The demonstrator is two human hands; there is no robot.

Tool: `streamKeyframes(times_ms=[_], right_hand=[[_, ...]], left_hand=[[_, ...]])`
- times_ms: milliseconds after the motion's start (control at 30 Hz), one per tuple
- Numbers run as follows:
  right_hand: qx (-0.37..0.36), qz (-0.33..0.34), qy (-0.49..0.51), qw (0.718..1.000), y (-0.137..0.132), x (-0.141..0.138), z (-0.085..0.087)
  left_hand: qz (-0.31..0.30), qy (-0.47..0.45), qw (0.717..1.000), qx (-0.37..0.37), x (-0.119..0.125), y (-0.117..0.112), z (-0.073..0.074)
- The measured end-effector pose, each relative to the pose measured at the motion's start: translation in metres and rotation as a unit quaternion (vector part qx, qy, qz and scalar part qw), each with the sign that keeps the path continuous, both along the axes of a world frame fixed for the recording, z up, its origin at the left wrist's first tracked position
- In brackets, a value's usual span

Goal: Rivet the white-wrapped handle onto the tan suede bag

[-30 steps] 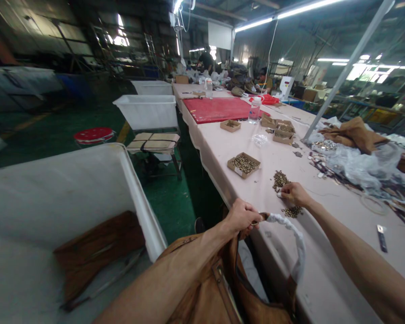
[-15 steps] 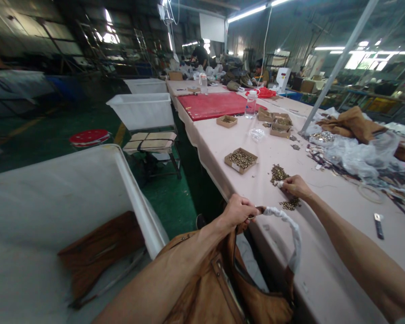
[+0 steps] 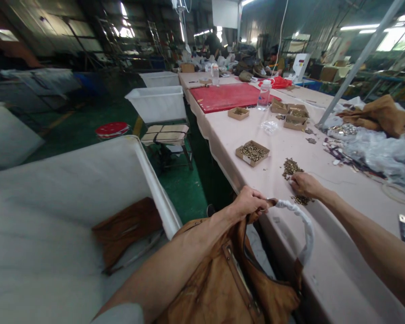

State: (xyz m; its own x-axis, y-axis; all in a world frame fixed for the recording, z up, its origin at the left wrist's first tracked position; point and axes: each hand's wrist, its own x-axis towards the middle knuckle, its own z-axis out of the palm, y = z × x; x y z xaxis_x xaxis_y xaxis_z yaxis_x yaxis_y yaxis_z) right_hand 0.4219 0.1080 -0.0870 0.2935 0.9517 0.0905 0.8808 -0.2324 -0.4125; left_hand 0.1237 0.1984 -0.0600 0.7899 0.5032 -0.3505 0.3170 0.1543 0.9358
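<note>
My left hand (image 3: 249, 201) is closed around the leather end of a handle (image 3: 308, 227) wrapped in white plastic. That handle belongs to a brown leather bag (image 3: 205, 283) hanging at the table's edge below my forearm. Over on the pink-covered table (image 3: 351, 220), my right hand (image 3: 305, 185) has its fingers pinched together between a heap of small brass-coloured studs (image 3: 291, 165) and a smaller spread of studs (image 3: 300, 200). What lies between those fingertips, if anything, is hidden. A cardboard tray (image 3: 246, 158) full of similar studs sits beyond my left hand.
A white bin (image 3: 151, 189) at left contains another brown bag (image 3: 128, 229). Farther along the table are small boxes (image 3: 295, 123), a water bottle (image 3: 263, 95) and a red board (image 3: 229, 98). Plastic bags (image 3: 374, 148) and a slanted pole (image 3: 357, 67) stand right; a cutter (image 3: 403, 228) lies nearer.
The view has turned slightly left, so everything sits farther right in the picture. My right fingers are still down at the studs, and my left hand keeps its hold on the handle.
</note>
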Motion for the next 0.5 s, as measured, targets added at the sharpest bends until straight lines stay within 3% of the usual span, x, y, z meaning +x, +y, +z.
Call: streamKeyframes(times_ms=[167, 267, 367, 500], right_hand=[[0.091, -0.016, 0.01, 0.996, -0.035, -0.067, 0.049], [0.18, 0.11, 0.074, 0.975, -0.058, -0.119, 0.062], [0.219, 0.195, 0.048, 0.955, -0.067, -0.145, 0.042], [0.252, 0.166, 0.012, 0.953, -0.068, -0.139, -0.006]], left_hand=[[0.012, 0.008, 1.0, -0.016, 0.0, -0.001, -0.007], [0.017, 0.012, 1.0, -0.021, 0.002, -0.001, -0.008], [0.007, 0.001, 0.999, -0.036, 0.001, 0.0, -0.003], [-0.043, 0.006, 0.993, -0.112, -0.004, 0.001, 0.008]])
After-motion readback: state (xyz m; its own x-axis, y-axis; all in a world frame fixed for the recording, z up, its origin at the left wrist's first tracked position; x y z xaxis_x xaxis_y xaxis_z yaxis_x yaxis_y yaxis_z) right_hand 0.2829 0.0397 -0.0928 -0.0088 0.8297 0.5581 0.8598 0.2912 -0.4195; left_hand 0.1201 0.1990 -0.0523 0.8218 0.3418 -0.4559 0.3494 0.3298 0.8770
